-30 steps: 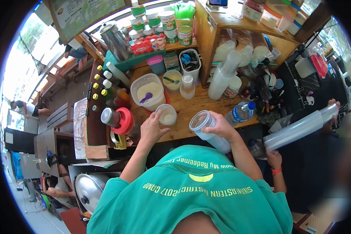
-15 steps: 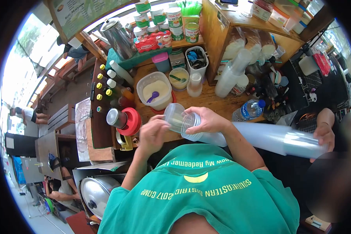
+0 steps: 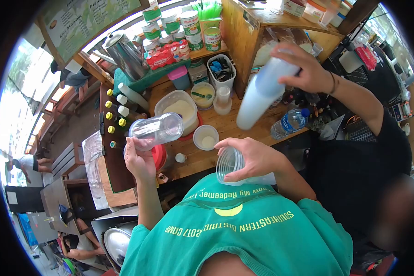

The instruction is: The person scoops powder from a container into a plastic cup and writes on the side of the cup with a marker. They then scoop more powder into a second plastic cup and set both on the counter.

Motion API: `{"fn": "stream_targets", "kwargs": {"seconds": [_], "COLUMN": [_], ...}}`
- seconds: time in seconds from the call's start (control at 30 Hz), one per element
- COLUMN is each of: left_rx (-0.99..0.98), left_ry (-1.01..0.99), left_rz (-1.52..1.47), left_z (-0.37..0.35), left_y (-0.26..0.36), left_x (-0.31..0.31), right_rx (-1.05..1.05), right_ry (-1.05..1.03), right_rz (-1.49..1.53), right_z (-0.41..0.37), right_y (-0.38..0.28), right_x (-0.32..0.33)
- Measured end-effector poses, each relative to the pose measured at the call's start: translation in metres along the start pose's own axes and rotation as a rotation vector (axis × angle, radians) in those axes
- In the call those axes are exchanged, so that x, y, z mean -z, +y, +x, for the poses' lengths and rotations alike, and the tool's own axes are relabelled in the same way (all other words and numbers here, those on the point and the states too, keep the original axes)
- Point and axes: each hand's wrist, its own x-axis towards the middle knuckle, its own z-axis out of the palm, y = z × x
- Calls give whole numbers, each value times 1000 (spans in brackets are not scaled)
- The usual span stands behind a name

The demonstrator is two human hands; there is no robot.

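Observation:
My left hand (image 3: pixel 140 161), on the left, grips a clear plastic cup (image 3: pixel 156 130) tilted on its side, mouth toward the right. Close to my shirt, my right hand (image 3: pixel 250 161) is wrapped round a stack of clear plastic cups (image 3: pixel 229 164), their nested rims facing left. Between my hands, a cup (image 3: pixel 206 137) with something pale in its bottom stands on the wooden counter (image 3: pixel 193 164). Behind the held cup is a square tub of pale powder (image 3: pixel 181 108), beside a smaller round tub (image 3: pixel 202 94) with a green scoop.
A co-worker's hand (image 3: pixel 303 66) holds a long cup stack (image 3: pixel 267 87) at the right. A water bottle (image 3: pixel 290 123) stands below it. Bottles with yellow and white caps (image 3: pixel 123 99) line the left edge. Cans (image 3: pixel 191 27) and a metal pitcher (image 3: pixel 124 55) stand behind.
My left hand has moved left, carrying a cup away from the stack in my right hand. The co-worker's cup stack has risen toward the shelf. A cup now shows on the counter between my hands.

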Motion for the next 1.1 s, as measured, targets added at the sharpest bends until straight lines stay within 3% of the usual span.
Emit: {"fn": "stream_targets", "kwargs": {"seconds": [0.23, 0.3, 0.57, 0.63, 0.67, 0.77, 0.83, 0.87, 0.9, 0.97, 1.03, 1.1], "left_rx": [80, 77, 117, 119, 127, 122, 115, 114, 111, 121, 121, 124], "left_ry": [-55, -60, -46, -51, -49, -15, -7, 0, -1, 2, 7, 7], "left_rz": [-37, -39, -90, -94, -94, -57, -62, -67, -65, -64, -78, -93], "left_z": [6, 8, 14, 13, 13, 8, 7, 6, 4, 1, -2, -4], "left_y": [-7, -6, -1, 0, 1, 2, 1, 1, 2, 3, 1, -1], "left_x": [19, 20, 20, 20, 20, 20, 28, 31, 34, 37, 41, 44], "right_rx": [24, 136, 163, 410, 413, 342, 238, 295, 298, 222, -37, -144], "right_ry": [170, 339, 650, 696, 698, 674, 687, 727, 730, 630, 554, 511], "right_rz": [87, -82, -438, -579, -583, -814, -1254, -1443, -1441, -1693, -1950, -2045], "right_z": [-46, -60, -76, -72, -73, -68, -53, -41, -28, 3, 38, 72], "right_y": [-15, -31, -113, -128, -141, -182, -196, -194, -189, -175, -156, -127], "right_x": [32, 48, 96, 110, 113, 118, 123, 129, 138, 160, 170, 185]}}
